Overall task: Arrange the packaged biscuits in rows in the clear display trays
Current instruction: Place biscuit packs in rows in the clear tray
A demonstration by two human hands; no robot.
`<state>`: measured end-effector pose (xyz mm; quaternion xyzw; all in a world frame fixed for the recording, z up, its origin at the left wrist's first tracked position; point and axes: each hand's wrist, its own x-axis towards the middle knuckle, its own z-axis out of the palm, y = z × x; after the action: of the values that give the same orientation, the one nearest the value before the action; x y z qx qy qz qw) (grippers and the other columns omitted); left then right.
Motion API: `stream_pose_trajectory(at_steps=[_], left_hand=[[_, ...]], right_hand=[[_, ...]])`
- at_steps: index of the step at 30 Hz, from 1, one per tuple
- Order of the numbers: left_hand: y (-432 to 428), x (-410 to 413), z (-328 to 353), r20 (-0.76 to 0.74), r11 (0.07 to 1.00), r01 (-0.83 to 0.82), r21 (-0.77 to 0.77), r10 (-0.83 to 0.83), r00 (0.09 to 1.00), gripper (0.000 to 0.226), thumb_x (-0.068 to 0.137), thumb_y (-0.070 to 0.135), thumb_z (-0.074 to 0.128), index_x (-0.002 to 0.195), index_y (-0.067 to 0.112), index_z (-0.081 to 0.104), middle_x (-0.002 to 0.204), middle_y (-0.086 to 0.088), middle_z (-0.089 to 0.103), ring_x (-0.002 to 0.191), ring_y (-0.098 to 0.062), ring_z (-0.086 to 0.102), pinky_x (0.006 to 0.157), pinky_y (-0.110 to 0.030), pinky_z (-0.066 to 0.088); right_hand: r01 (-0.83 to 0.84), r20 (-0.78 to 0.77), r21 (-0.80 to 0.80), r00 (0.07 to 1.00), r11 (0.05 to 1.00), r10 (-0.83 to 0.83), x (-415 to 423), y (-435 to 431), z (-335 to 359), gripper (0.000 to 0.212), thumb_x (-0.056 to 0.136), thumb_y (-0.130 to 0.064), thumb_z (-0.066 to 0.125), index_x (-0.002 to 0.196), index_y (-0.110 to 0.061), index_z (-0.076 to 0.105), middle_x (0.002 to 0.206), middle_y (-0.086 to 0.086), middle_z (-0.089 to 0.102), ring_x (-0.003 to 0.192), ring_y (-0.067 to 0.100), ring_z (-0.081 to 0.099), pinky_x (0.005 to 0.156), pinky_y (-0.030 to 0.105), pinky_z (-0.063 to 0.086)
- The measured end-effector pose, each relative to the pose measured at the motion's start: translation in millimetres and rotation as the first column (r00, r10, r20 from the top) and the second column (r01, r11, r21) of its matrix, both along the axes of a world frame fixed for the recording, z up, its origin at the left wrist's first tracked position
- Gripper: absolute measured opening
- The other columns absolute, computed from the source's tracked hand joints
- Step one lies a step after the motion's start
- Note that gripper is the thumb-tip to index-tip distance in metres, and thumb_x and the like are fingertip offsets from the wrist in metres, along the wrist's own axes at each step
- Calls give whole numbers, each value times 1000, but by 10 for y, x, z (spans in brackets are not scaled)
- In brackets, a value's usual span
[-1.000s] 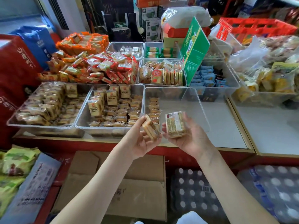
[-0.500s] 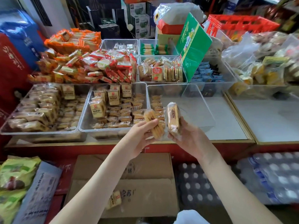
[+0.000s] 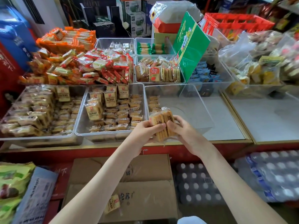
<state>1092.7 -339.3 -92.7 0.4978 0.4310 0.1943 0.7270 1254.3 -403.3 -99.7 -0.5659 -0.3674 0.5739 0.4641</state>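
My left hand (image 3: 145,131) and my right hand (image 3: 184,131) press two clear-wrapped biscuit packs (image 3: 161,122) together, side by side, over the front left corner of a nearly bare clear tray (image 3: 194,101). A short row of the same packs (image 3: 152,102) stands along that tray's left wall. To its left, the middle clear tray (image 3: 80,126) holds rows of biscuit packs, with several upright ones (image 3: 110,97) on top. A further full tray (image 3: 9,113) sits at far left. One loose pack (image 3: 113,203) lies on the cardboard box below.
A cardboard box (image 3: 145,172) stands on the floor under my arms, with shrink-wrapped water bottles (image 3: 197,183) to its right. Behind the front trays lie heaps of red and orange snack packs (image 3: 90,65), more clear trays and a tilted green box (image 3: 191,46). White counter (image 3: 267,117) stretches right.
My two hands have come together, so the two packs that were held apart now sit pressed side by side. They have moved forward over the tray's front corner.
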Motion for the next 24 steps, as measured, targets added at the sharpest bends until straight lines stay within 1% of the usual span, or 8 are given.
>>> stream_pose_trajectory(at_steps=[2,5,8,10,13,17,20,24], left_hand=[[36,43,-33,-7,1000,-2,-6,2,1000,37,86,30,70,117,11,64,107,-5,74,97,-15,71,82,-28,58],[111,103,-120,-28,997,-76,-13,76,997,31,87,30,70,114,14,65,105,-3,75,97,-15,71,86,-29,56],[237,137,-263,-73,974,-224,30,225,972,33,87,30,70,113,11,64,103,-6,74,97,-19,71,89,-32,55],[329,144,-372,-102,944,-322,66,328,939,38,86,33,72,115,11,63,105,-8,72,100,-22,69,92,-36,53],[426,171,-508,-121,897,-437,74,443,889,47,84,36,74,120,10,58,109,-9,70,103,-23,67,93,-37,53],[493,245,-629,-155,867,-486,114,498,853,38,86,32,73,115,13,56,107,-5,66,95,-15,64,80,-24,50],[518,286,-713,-166,856,-495,152,515,841,28,87,30,72,105,15,56,99,-2,62,84,-9,59,70,-17,45],[531,287,-820,-147,842,-507,183,533,833,30,87,30,72,105,12,57,96,-1,62,84,-9,59,71,-17,45]], right_hand=[[30,12,-22,999,999,-30,102,51,-8,57,77,-33,73,126,-14,51,114,11,69,104,22,68,96,39,52],[48,-88,-49,995,998,-52,287,120,-44,36,92,-18,61,126,-9,52,117,16,67,104,25,68,89,35,56],[109,-342,-77,931,991,-129,520,204,-120,32,98,-17,44,126,-3,55,117,22,66,107,31,65,96,42,53],[161,-363,-108,912,981,-190,671,306,-195,27,98,-18,44,116,-6,61,104,15,70,98,24,67,94,40,53],[121,-224,-104,964,987,-142,820,498,-367,19,96,-17,51,109,-11,63,92,3,73,91,18,67,85,33,52],[-11,48,-101,999,995,16,923,786,-679,22,92,-12,62,113,-13,61,108,8,70,103,24,66,94,42,52],[-197,303,-176,921,965,243,924,996,-892,27,87,-10,70,105,-23,54,109,3,67,101,16,65,84,27,51],[-390,450,-301,747,870,490,845,1199,-1100,35,85,-6,70,110,-22,50,115,-3,57,95,2,57,68,7,42]])
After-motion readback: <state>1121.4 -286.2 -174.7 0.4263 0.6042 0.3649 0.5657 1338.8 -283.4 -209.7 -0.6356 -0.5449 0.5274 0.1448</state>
